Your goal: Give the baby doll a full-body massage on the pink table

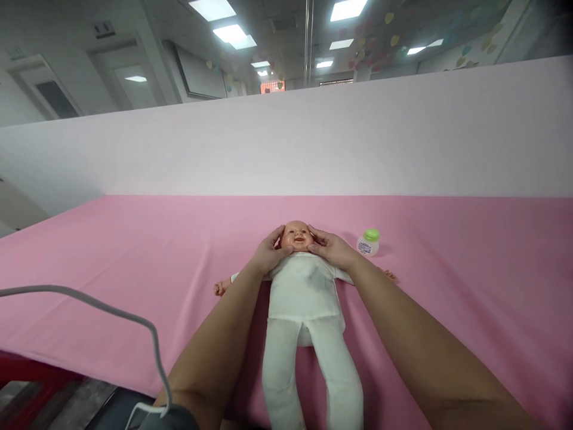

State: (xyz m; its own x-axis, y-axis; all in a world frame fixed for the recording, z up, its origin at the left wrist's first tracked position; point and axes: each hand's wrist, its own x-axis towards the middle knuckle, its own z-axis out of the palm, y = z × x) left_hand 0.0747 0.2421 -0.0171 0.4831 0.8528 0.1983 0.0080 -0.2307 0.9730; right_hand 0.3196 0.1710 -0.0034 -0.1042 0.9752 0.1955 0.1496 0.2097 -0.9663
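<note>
A baby doll (307, 286) in a white top and white trousers lies on its back, with its head at the far end and its legs toward me. My left hand (270, 251) cups the left side of the doll's head, thumb by the chin. On the other side, my right hand (333, 248) curves round the head in the same way, its thumb on the lower cheek. The doll's arms stretch out sideways, partly hidden behind my forearms. Right of my right hand stands a small clear bottle (367, 243) with a green cap.
A pink cloth (134, 257) covers the table beneath the doll. Behind it rises a low white partition (286, 143), with glass above. A grey cable (111, 309) loops in at the lower left, near my left elbow. Red framework (36, 376) shows below the table edge.
</note>
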